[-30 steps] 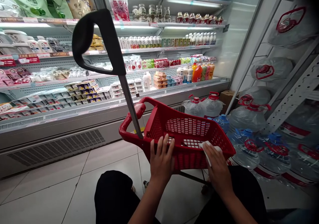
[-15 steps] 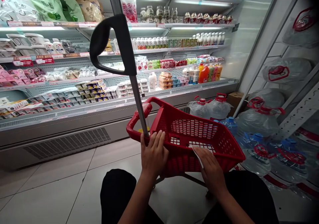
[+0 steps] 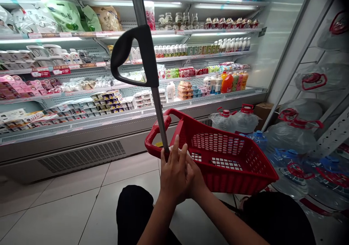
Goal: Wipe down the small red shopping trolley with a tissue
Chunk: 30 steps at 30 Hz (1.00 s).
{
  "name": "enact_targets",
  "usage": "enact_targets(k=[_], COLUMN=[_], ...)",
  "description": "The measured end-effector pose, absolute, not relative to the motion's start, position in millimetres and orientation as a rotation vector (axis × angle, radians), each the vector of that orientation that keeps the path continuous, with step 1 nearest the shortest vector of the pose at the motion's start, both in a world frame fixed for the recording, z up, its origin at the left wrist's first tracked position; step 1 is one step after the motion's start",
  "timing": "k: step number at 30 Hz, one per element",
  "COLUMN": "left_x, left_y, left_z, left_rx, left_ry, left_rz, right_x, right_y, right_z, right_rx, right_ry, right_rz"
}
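A red plastic basket [image 3: 231,181] on a cart frame is in front of me, with a red handle loop [image 3: 152,139] at its left end. A metal pole [image 3: 161,119] with a black grip [image 3: 151,56] rises from that end. My left hand [image 3: 174,176] lies at the basket's near left corner by the foot of the pole, fingers stretched and apart. Tucked behind it, my right hand [image 3: 196,177] presses a thin white cloth or tissue against the basket edge. Most of the cloth and the right fingers are hidden by my left hand.
A refrigerated display [image 3: 128,125] with dairy cups, bottles and bags spans the background. Large water bottles [image 3: 294,136] with red handles crowd the right side, some on a rack. My knees [image 3: 133,208] are on both sides below the basket; the floor [image 3: 68,212] is tiled.
My right hand has slid left along the basket's near rim, with the white cloth, to beside my left hand. My left hand stays by the pole. The view has shifted slightly.
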<state>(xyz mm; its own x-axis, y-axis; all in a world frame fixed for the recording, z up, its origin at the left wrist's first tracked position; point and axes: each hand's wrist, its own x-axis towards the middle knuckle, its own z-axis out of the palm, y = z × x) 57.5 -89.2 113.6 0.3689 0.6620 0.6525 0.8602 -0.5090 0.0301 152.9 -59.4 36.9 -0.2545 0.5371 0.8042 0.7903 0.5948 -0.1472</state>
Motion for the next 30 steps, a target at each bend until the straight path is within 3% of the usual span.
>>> enact_targets(k=[10, 21, 30], left_x=[62.8, 52.4, 58.8], left_y=[-85.2, -82.9, -77.5], left_z=[102.5, 102.9, 72.5], left_rx=[-2.261, -2.303, -2.316], left_ry=[-1.389, -1.344, -1.294], left_rz=[-0.892, -0.851, -0.937], right_x=[256.3, 165.6, 311.8], right_y=[-102.1, -66.3, -122.9], right_z=[13.9, 38.1, -19.1], right_rx=[-1.209, -1.043, -1.392], right_ry=[-2.001, -1.985, -1.986], right_rz=[-0.442, -0.344, -0.554])
